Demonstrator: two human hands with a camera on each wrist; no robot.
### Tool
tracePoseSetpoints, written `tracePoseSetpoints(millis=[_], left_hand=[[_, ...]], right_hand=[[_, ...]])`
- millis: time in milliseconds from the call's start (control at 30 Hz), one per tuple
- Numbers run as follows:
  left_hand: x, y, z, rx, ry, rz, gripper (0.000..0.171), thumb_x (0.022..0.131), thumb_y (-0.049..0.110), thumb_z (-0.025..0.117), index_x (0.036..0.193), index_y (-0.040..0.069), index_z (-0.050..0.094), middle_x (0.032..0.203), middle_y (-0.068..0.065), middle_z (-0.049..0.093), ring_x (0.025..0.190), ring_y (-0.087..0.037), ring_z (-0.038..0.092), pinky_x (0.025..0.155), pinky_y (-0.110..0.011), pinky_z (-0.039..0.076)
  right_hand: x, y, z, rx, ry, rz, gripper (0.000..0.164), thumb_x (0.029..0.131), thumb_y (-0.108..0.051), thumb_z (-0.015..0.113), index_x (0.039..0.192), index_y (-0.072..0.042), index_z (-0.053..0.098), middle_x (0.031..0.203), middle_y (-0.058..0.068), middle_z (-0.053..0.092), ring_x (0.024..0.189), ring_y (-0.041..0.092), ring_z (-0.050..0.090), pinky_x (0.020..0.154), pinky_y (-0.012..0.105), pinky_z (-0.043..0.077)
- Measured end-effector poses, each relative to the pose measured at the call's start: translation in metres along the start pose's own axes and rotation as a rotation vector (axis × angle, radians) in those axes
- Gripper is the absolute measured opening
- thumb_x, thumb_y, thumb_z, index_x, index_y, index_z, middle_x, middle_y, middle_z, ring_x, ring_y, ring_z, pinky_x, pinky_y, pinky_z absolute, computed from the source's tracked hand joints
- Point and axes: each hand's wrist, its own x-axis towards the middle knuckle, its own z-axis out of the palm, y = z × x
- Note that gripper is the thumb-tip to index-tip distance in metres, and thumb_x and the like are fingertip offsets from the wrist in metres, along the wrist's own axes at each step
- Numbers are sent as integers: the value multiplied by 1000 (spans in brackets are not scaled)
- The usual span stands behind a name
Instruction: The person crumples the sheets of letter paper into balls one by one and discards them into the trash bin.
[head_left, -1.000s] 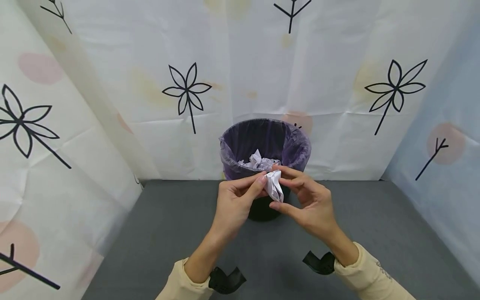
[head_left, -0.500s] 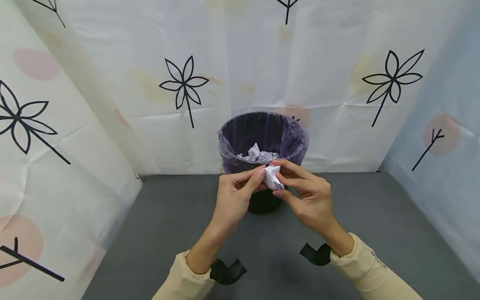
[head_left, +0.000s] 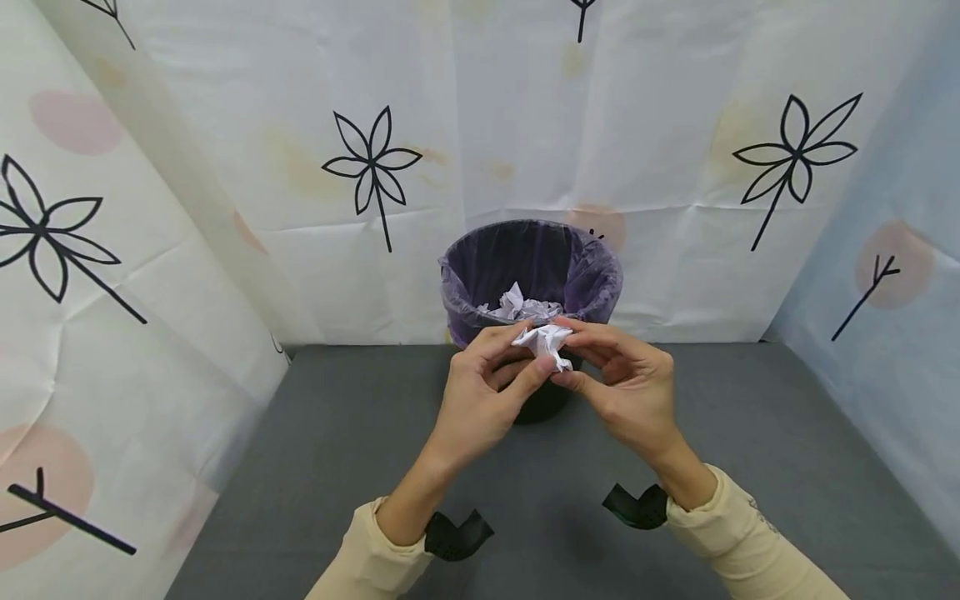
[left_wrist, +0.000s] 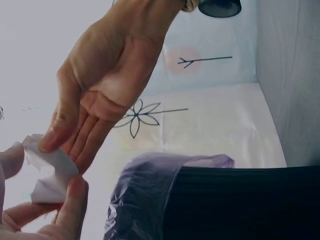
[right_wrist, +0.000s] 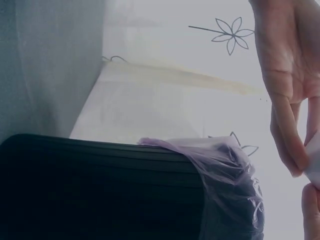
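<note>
A crumpled piece of white paper (head_left: 546, 340) is pinched between the fingers and thumbs of both hands. From the left, my left hand (head_left: 483, 396) grips it, thumb on the near side. My right hand (head_left: 630, 387) holds its right edge and lower corner with bent fingers. Just beyond them stands a dark bin (left_wrist: 250, 200) lined with a purple plastic bag (head_left: 461, 304). Inside the bin lies more crumpled white paper (head_left: 517, 304). In the left wrist view the held paper (left_wrist: 52, 175) shows creased between both hands; in the right wrist view only its edge shows.
The bin stands on a grey tabletop (head_left: 337, 458), near the back wall. White cloth walls (head_left: 247, 167) printed with black flowers enclose the back and sides. A black strap (head_left: 459, 535) sits at the left cuff and another strap (head_left: 636, 507) at the right.
Both hands have shifted their fingers on the paper, turning it. The left thumb has slid down to its lower part, and the paper has gone from upright to spread more sideways.
</note>
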Motion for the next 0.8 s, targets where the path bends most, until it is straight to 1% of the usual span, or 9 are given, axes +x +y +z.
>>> tracePoseSetpoints(millis=[133,233,333,433,533,600,667,733,800], left_hand=[[0,-2,-1,25,-36,25,58,92,-6,71,144,-11,47,127,-23,54,115,-32,63,98,-35,52],[1,-3,0,45,-38,26,60,92,-4,72,145,-11,45,127,-22,54,114,-31,64,98,-33,53],[1,-3,0,58,-22,20,56,93,-2,71,143,-11,48,125,-22,56,112,-29,65,98,-34,53],[1,-3,1,43,-10,16,51,95,-2,68,142,-10,50,123,-22,58,111,-29,65,97,-34,53],[0,-5,1,-2,-7,4,46,97,-4,64,141,-10,51,121,-23,59,110,-28,66,96,-32,53],[1,-6,0,-28,-8,-4,46,98,-5,63,141,-11,51,121,-24,59,109,-28,66,96,-30,53],[1,-6,0,-52,-7,-16,45,98,-5,62,141,-12,51,121,-25,60,109,-27,66,96,-29,53],[1,-7,0,-57,-2,-28,46,98,-4,63,142,-12,50,122,-26,62,109,-27,66,96,-30,53],[0,-8,0,-64,11,-44,46,98,-4,63,142,-13,49,126,-27,63,112,-29,66,97,-31,52]], right_hand=[[2,-2,-1,21,-2,48,51,80,8,81,120,24,54,123,26,66,115,30,66,98,39,53],[2,-2,-1,-11,-1,78,52,80,8,82,123,23,55,124,24,66,115,29,66,99,38,53],[1,-3,-1,-52,-11,107,52,79,12,81,124,21,57,125,25,65,115,28,66,99,39,52],[1,-3,-1,-71,-22,140,59,76,16,81,129,20,55,128,30,62,117,29,65,100,40,51],[1,-3,-1,-84,-39,186,64,77,16,81,135,17,53,132,33,58,119,29,63,102,39,50],[1,-3,-1,-91,-46,209,65,78,15,80,136,16,53,133,34,57,120,28,63,102,38,50],[1,-3,-1,-107,-49,214,63,78,15,80,135,16,54,133,33,58,119,28,64,102,37,50],[1,-2,0,-124,-38,198,60,78,15,80,133,17,56,130,34,59,117,27,65,101,37,51],[1,-1,0,-146,-15,176,57,78,11,82,130,17,59,126,34,62,114,27,66,100,36,52]])
